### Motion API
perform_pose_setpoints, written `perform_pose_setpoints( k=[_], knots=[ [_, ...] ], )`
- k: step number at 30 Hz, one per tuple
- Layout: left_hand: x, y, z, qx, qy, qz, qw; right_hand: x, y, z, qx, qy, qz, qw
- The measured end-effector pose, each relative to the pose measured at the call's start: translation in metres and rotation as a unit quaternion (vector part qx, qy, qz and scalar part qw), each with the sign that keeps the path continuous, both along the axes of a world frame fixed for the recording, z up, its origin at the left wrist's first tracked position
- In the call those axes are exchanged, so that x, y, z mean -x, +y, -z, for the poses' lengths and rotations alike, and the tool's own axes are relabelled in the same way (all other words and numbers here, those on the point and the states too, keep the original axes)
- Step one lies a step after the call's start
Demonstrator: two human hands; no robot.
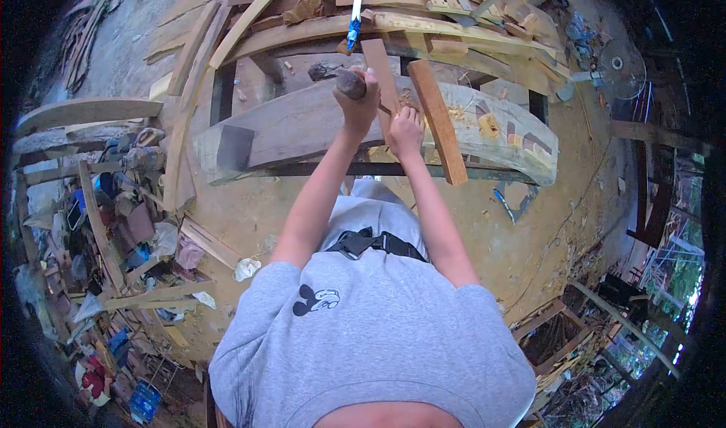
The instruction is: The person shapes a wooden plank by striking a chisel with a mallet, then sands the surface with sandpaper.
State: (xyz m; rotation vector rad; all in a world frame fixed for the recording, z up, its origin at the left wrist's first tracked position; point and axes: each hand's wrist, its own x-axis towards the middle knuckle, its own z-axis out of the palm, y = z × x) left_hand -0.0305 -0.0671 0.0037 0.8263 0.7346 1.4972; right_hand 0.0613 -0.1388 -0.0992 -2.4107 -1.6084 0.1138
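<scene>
My left hand [360, 110] is closed round a tool with a thick, dark, rounded wooden end [350, 85], like a mallet. This end points up toward me, and the rest of the tool is hidden. Beside it my right hand [407, 133] has its fingers curled onto the edge of a narrow reddish board [380, 69], which lies across a heavy grey timber beam [295, 118]. A second reddish wood piece [439, 122] slants over the beam just right of my right hand. Wood chips lie around it.
Past the beam lie stacked planks [454, 27] and a long white strip with a blue-wrapped end [353, 31]. Cloth and scrap [140, 224] are piled at left. A blue-edged piece [514, 201] rests on the dirt floor. An open wooden frame [556, 333] stands at lower right.
</scene>
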Motion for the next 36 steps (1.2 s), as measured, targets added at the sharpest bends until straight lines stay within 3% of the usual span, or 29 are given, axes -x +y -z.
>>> perform_pose_setpoints(
  k=[6,8,14,18,20,24,26,27,29,30,34,36],
  knots=[
    [-0.004,0.006,0.006,-0.025,0.077,-0.021,0.997,0.002,-0.005,-0.003,-0.061,0.043,0.03,0.997],
    [-0.005,0.008,0.01,-0.045,0.103,-0.024,0.993,0.001,-0.007,-0.002,-0.149,0.138,0.061,0.977],
    [-0.011,0.007,0.01,-0.128,0.179,-0.036,0.975,-0.015,-0.012,-0.026,-0.169,0.315,0.004,0.934],
    [-0.013,0.004,0.003,-0.175,0.216,-0.036,0.96,-0.019,-0.011,-0.025,-0.185,0.296,-0.012,0.937],
    [-0.015,0.005,0.005,-0.143,0.195,-0.029,0.97,-0.021,-0.01,-0.026,-0.159,0.338,-0.005,0.927],
    [-0.012,0.009,0.009,-0.084,0.172,-0.026,0.981,-0.026,-0.011,-0.009,-0.16,0.303,-0.021,0.939],
    [-0.008,0.006,0.004,-0.055,0.107,0.0,0.993,-0.013,-0.018,-0.008,-0.211,0.312,0.136,0.916],
    [-0.006,0.005,-0.002,-0.027,0.04,0.025,0.999,-0.006,-0.023,-0.013,-0.212,0.313,0.136,0.916],
    [0.004,0.007,-0.008,0.003,0.023,0.036,0.999,0.006,-0.032,-0.027,-0.104,0.211,0.131,0.963],
    [0.008,0.008,-0.006,0.036,0.006,0.047,0.998,0.008,-0.03,-0.029,-0.076,0.247,0.137,0.956],
    [0.017,0.015,0.0,-0.014,-0.039,0.048,0.998,0.005,-0.014,-0.027,-0.047,0.225,0.137,0.964],
    [0.016,0.013,0.0,-0.03,-0.02,0.041,0.999,0.002,-0.009,-0.019,-0.011,0.072,0.066,0.995]
  ],
)
